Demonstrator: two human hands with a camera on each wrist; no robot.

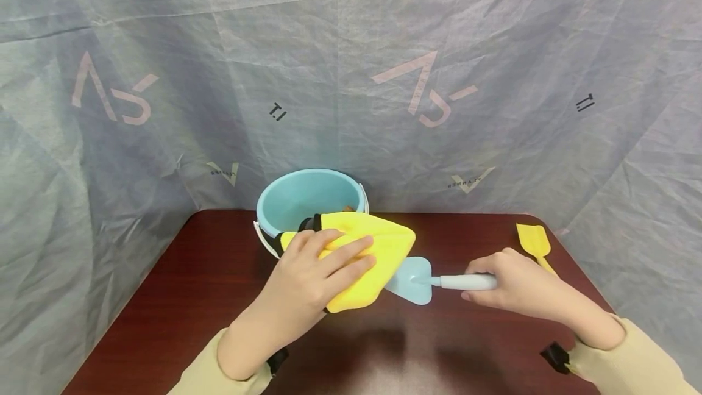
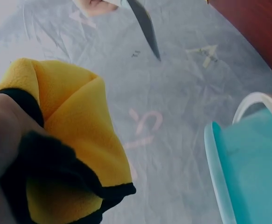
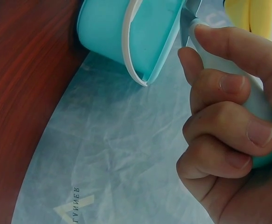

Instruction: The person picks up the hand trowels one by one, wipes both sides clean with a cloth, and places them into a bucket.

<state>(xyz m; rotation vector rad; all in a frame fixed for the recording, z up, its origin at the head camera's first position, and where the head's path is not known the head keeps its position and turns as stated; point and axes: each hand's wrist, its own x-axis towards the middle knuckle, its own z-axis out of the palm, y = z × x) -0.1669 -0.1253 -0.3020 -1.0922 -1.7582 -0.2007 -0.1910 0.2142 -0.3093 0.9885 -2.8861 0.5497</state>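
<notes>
My left hand (image 1: 315, 273) grips a yellow cloth (image 1: 378, 242) with black edging, bunched and folded, above the table in front of the bucket. Its fingers lie over the cloth in the head view, and a black-edged fold hangs down in the left wrist view. With curled fingers my right hand (image 1: 512, 282) holds a light blue toy shovel (image 1: 414, 279) by its pale handle (image 1: 466, 282). The shovel blade points left, its tip overlapped by the cloth in the head view. In the right wrist view the fingers (image 3: 219, 121) wrap round the handle.
A light blue bucket (image 1: 265, 200) with a white handle stands at the back of the dark red table (image 1: 181, 297); something small and brown (image 1: 348, 209) shows inside. A yellow toy shovel (image 1: 533, 241) lies at the right edge. Grey printed sheeting (image 1: 329, 47) hangs behind.
</notes>
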